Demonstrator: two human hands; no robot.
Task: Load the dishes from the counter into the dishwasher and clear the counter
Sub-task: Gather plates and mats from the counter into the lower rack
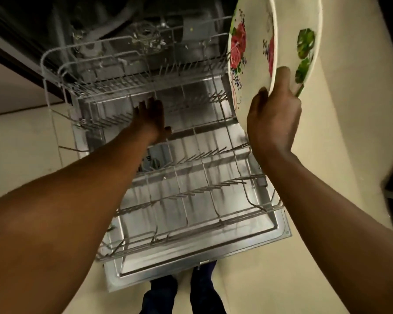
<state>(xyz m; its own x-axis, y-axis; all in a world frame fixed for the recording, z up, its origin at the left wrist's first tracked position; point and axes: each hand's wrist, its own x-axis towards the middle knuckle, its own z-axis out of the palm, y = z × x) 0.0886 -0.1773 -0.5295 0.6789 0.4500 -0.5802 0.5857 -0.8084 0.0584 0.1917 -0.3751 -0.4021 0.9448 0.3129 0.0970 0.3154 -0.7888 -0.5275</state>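
Plates of cream china with floral print (259, 53), gripped at their lower rim by the right hand (273, 114), belong upright between tines. Left hand (151, 118), fingers extended at twelve o'clock, touches the pulled-out grey wire lower rack (213, 214); steady it first.

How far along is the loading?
Done: door down, both racks pulled out. In hand: right hand grips two floral plates; left hand reaches to the upper rack. Left: lower rack holds no dishes yet; counter not in view.
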